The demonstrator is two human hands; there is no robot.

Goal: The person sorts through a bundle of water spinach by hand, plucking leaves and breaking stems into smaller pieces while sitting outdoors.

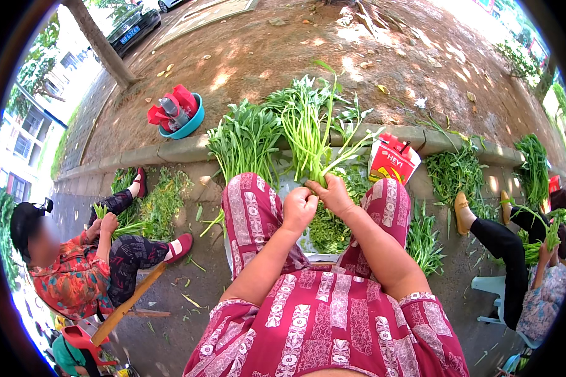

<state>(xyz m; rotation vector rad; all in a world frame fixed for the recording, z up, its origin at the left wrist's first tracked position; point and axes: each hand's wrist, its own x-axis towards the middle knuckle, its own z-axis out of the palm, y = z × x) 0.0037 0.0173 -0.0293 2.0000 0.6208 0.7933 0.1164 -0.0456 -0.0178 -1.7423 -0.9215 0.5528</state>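
Note:
My right hand (336, 197) grips a bunch of water spinach (306, 136) by its lower stems, with the leafy tops pointing away from me. Curled into a fist, my left hand (300, 208) presses against the right at the stem ends; whether it pinches anything is hidden. Beyond my left knee leans a second leafy bundle (247, 134). Loose picked leaves (330, 233) lie on a pale sheet or tray between my knees. By my right knee stands a red printed carton (392, 159) with a dark handle sticking out.
A stone kerb (184, 150) crosses in front. On the soil behind it sits a turquoise basin (188, 125) holding red bags and a grey bottle. Seated people handle greens at left (70, 264) and right (542, 292). More greens (424, 240) lie right of my knee.

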